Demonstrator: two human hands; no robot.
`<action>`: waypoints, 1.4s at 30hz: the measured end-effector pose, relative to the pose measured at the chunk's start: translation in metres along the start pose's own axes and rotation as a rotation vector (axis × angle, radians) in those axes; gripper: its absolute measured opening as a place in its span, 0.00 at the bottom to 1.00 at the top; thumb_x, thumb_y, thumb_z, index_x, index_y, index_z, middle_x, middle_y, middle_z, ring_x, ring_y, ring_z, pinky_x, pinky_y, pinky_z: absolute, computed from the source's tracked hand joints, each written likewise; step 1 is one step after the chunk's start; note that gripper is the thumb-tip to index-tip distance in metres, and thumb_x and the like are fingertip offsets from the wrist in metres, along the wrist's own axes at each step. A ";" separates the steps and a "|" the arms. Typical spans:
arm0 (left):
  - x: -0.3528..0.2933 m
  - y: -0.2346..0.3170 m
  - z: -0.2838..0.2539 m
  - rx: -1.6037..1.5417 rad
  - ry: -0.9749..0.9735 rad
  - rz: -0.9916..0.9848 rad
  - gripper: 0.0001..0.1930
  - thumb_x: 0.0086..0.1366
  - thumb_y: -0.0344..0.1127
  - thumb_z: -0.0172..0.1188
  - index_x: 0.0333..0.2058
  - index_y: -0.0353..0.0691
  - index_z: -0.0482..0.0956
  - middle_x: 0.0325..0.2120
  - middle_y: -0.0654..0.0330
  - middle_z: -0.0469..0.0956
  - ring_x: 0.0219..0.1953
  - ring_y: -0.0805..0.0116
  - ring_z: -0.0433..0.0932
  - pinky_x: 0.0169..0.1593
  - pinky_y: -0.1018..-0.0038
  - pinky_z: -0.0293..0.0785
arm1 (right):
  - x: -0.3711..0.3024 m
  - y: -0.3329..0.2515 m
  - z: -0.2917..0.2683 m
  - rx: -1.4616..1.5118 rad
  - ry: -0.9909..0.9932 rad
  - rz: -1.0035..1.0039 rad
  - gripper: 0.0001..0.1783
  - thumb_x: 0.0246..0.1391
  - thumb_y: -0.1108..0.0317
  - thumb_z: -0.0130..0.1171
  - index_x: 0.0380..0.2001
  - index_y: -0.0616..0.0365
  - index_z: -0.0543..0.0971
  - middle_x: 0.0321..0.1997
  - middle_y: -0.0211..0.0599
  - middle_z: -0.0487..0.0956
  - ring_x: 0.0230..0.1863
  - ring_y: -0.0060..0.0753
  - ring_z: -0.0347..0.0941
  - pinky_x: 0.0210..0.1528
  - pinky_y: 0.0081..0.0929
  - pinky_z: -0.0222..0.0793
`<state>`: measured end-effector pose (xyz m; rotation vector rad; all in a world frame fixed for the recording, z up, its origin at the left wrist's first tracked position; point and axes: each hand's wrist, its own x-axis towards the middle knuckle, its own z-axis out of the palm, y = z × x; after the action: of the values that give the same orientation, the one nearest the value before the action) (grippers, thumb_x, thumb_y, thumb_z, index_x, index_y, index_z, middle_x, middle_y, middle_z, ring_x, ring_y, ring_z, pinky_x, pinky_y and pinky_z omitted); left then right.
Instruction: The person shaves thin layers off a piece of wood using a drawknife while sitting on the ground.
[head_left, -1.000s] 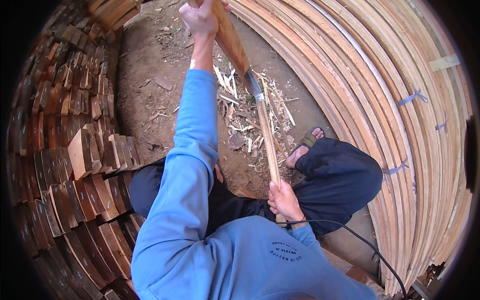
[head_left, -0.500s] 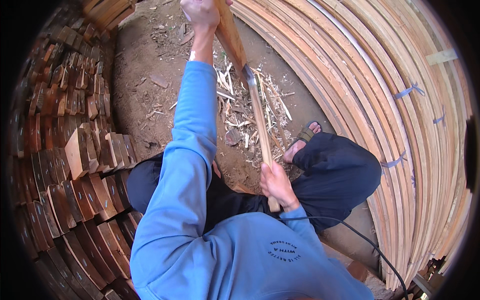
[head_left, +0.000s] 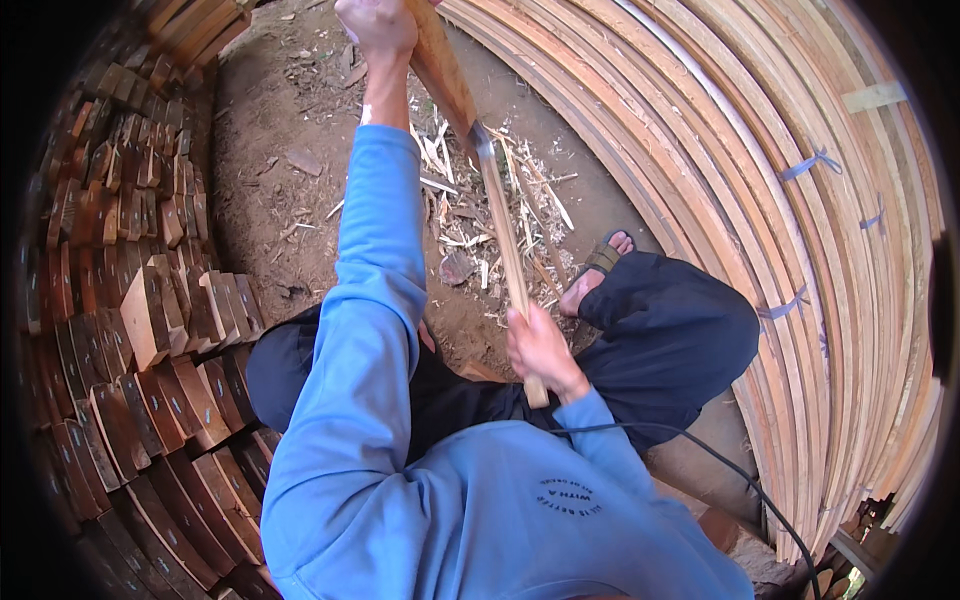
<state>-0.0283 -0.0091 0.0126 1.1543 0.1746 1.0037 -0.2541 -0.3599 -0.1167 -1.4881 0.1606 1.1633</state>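
At the top edge, my left hand (head_left: pixel 378 25) is closed around the upper part of a piece of wood (head_left: pixel 442 70), whose far end leaves the view. My right hand (head_left: pixel 541 347), between my knees, wraps the lower part of a long wooden handle (head_left: pixel 505 225). A small grey metal part (head_left: pixel 481 138) at the handle's far end meets the wood's lower end; the tool's kind cannot be made out. The handle's butt sticks out below my right fist. Beneath the tool, pale wood shavings and splinters (head_left: pixel 462 238) lie on the ground.
Stacked brown wood pieces (head_left: pixel 150 400) rise on the left. Long curved-looking planks (head_left: pixel 690 150), tied in places with blue strips (head_left: pixel 810 165), lie along the right. A black cable (head_left: pixel 690 435) runs across my lap. My sandaled foot (head_left: pixel 600 270) rests beside the shavings.
Both hands, the wood and the tool have shifted slightly left and up in the picture, and the whole scene has also slid a little left. Both grips stay the same.
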 end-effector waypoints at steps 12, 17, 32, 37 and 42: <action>-0.012 -0.010 -0.002 0.074 -0.037 0.192 0.13 0.62 0.34 0.65 0.36 0.26 0.82 0.22 0.55 0.81 0.21 0.64 0.81 0.26 0.70 0.79 | 0.010 -0.007 -0.004 0.125 -0.043 -0.001 0.07 0.75 0.63 0.44 0.41 0.53 0.64 0.21 0.23 0.63 0.12 0.16 0.56 0.12 0.20 0.55; -0.003 0.002 -0.011 0.046 -0.010 0.159 0.13 0.63 0.35 0.64 0.35 0.27 0.81 0.21 0.55 0.80 0.20 0.63 0.81 0.26 0.69 0.78 | -0.061 0.000 -0.024 0.070 -0.059 0.132 0.09 0.76 0.60 0.45 0.39 0.50 0.63 0.23 0.23 0.61 0.16 0.15 0.55 0.16 0.19 0.53; -0.017 -0.020 0.019 0.036 -0.124 0.153 0.11 0.63 0.33 0.64 0.34 0.27 0.81 0.22 0.54 0.80 0.20 0.64 0.81 0.26 0.70 0.79 | -0.006 -0.015 -0.009 0.129 -0.022 0.075 0.07 0.74 0.61 0.48 0.43 0.50 0.64 0.21 0.21 0.61 0.14 0.13 0.56 0.13 0.18 0.52; -0.012 -0.009 0.005 -0.001 -0.018 0.150 0.11 0.64 0.33 0.64 0.34 0.27 0.81 0.22 0.55 0.81 0.20 0.64 0.80 0.25 0.70 0.78 | -0.054 0.009 -0.027 0.075 -0.024 0.036 0.11 0.69 0.64 0.57 0.40 0.52 0.65 0.19 0.18 0.61 0.12 0.12 0.57 0.11 0.18 0.53; -0.018 -0.006 0.016 0.085 -0.038 0.212 0.12 0.64 0.35 0.64 0.35 0.27 0.81 0.22 0.55 0.81 0.20 0.65 0.80 0.25 0.70 0.79 | -0.002 -0.006 -0.004 -0.089 0.041 -0.072 0.17 0.61 0.68 0.68 0.38 0.56 0.66 0.19 0.22 0.64 0.10 0.16 0.59 0.09 0.21 0.53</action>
<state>-0.0257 -0.0333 0.0081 1.2878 0.0655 1.1685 -0.2489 -0.3626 -0.1117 -1.5833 0.0834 1.0950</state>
